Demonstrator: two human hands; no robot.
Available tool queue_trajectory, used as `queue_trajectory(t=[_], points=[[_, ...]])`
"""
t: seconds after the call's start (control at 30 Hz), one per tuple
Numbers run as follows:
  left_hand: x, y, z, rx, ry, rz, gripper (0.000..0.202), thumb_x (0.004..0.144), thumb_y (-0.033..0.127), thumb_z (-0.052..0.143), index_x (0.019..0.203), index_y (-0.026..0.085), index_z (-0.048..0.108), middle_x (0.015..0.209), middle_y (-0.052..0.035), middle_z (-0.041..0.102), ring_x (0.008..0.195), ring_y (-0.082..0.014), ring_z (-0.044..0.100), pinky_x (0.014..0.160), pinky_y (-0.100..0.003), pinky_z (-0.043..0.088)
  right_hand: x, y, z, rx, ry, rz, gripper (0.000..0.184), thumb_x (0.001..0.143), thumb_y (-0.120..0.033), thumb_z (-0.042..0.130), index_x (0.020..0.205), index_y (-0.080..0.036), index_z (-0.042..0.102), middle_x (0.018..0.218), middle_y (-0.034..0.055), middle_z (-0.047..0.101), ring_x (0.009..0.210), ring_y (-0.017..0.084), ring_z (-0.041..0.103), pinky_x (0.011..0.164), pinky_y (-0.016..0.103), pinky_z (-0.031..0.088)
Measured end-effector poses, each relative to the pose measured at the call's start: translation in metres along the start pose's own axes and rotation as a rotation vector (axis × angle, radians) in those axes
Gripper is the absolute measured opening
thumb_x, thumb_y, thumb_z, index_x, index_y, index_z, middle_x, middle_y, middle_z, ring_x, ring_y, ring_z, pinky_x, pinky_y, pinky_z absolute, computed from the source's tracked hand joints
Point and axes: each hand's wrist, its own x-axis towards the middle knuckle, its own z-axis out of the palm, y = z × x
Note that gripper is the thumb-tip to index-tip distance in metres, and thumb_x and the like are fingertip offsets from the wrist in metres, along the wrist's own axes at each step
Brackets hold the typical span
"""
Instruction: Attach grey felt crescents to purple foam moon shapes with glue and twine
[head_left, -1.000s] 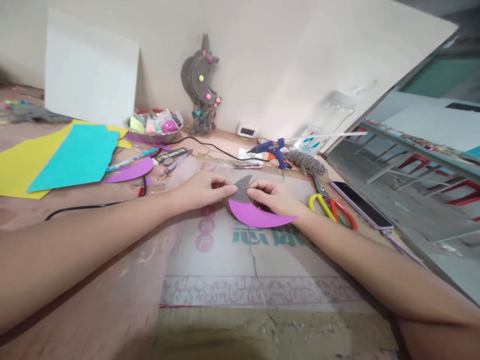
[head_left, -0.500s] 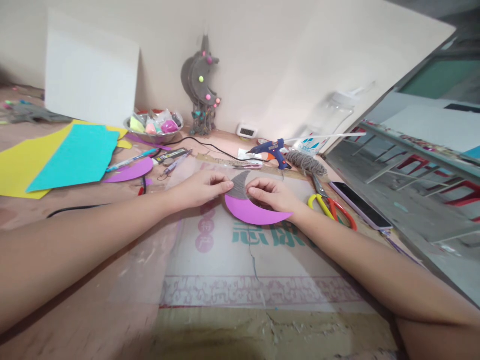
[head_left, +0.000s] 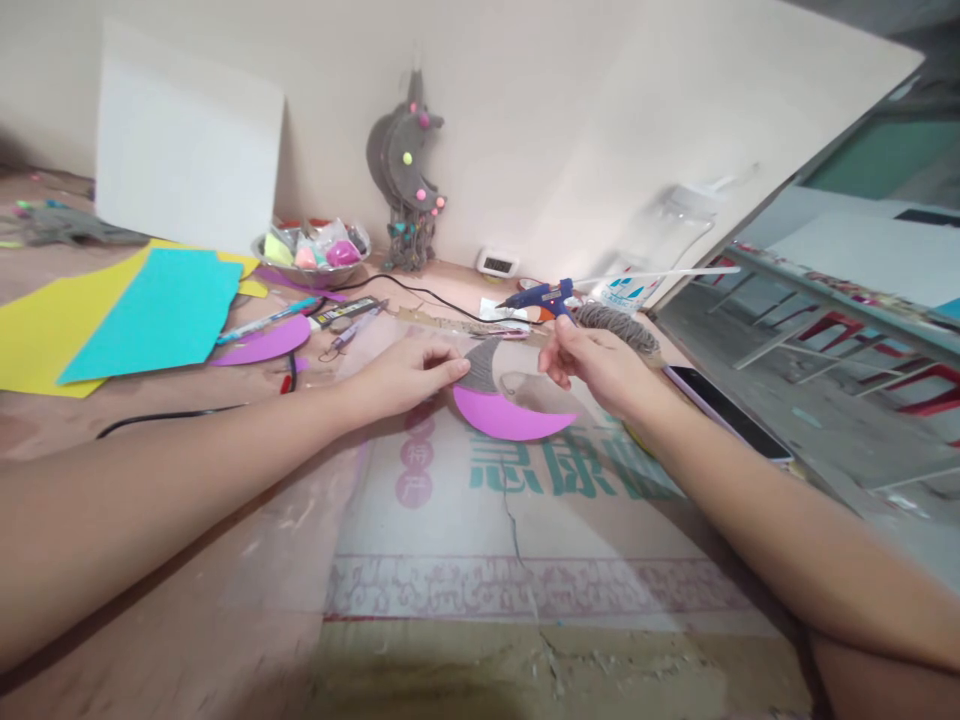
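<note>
Lengthwise diagonal, crescent [head_left: 506, 415] in left hand [head_left: 409, 378], tips forward, rightward; right hand [head_left: 596, 365], grip unclear.

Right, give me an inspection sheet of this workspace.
Surface: table, printed sheet on it.
Work pieces: purple crescent, one end covered in grey cord.
Clutter: yellow sheet, blue sheet, bowl of bagged items, glue gun, phone.
Hands: left hand pinches the crescent's grey end; right hand apart from it, grip unclear.
Cables: black cable behind the work, another stretch at left.
Surroundings: grey crescent ornament at the wall; red stools at right.
</note>
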Motion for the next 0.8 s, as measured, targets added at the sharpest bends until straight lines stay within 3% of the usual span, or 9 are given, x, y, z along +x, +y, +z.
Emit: queue_trajectory(t=[0.07,0.17,0.27,0.53,0.8], points=[[0.0,0.0,0.0,-0.002,-0.002,0.0,0.032,0.085,0.038,0.043,0.07,0.014,0.056,0.064,0.0008,0.052,0.063,-0.0119,0.049,0.059,-0.024,0.037,-0.005,-0.009,-0.001,-0.209,-0.128,-0.012,0.06,0.085,-0.064,0.035,0.063,-0.016,0.065,0.057,0.0042,0.054,0.053,0.012,0.049,0.052,0.027,0.037],[-0.001,0.002,-0.001,0.02,0.004,0.006,0.032,0.085,0.039,0.043,0.071,0.014,0.057,0.065,0.0005,0.053,0.064,-0.0123,0.05,0.06,-0.025,0.038,-0.013,-0.015,0.004,-0.471,-0.267,-0.058,0.05,0.082,-0.061,0.045,0.073,-0.018,0.069,0.064,0.0026,0.059,0.057,0.013,0.05,0.054,0.026,0.035],[-0.001,0.003,-0.001,0.042,0.001,0.011,0.033,0.086,0.04,0.042,0.071,0.014,0.057,0.066,0.0005,0.054,0.065,-0.0124,0.05,0.06,-0.024,0.038,-0.019,-0.015,0.015,-0.552,-0.326,-0.117,0.038,0.079,-0.054,0.054,0.08,-0.019,0.069,0.068,0.001,0.061,0.059,0.012,0.049,0.054,0.026,0.033],[-0.001,0.002,-0.001,0.045,-0.006,0.005,0.033,0.085,0.04,0.043,0.071,0.014,0.058,0.065,0.0007,0.054,0.064,-0.0122,0.05,0.06,-0.024,0.038,-0.021,-0.006,0.034,-0.418,-0.172,-0.095,0.023,0.082,-0.039,0.055,0.08,-0.019,0.065,0.071,0.0016,0.062,0.064,0.014,0.052,0.06,0.027,0.038],[-0.001,0.004,-0.001,0.02,-0.013,0.004,0.031,0.085,0.038,0.042,0.072,0.014,0.057,0.065,0.0006,0.054,0.064,-0.0122,0.05,0.06,-0.024,0.039,-0.022,-0.017,0.034,-0.381,-0.014,-0.107,0.02,0.082,-0.033,0.053,0.071,-0.018,0.059,0.065,0.0003,0.055,0.061,0.012,0.047,0.057,0.026,0.035]])
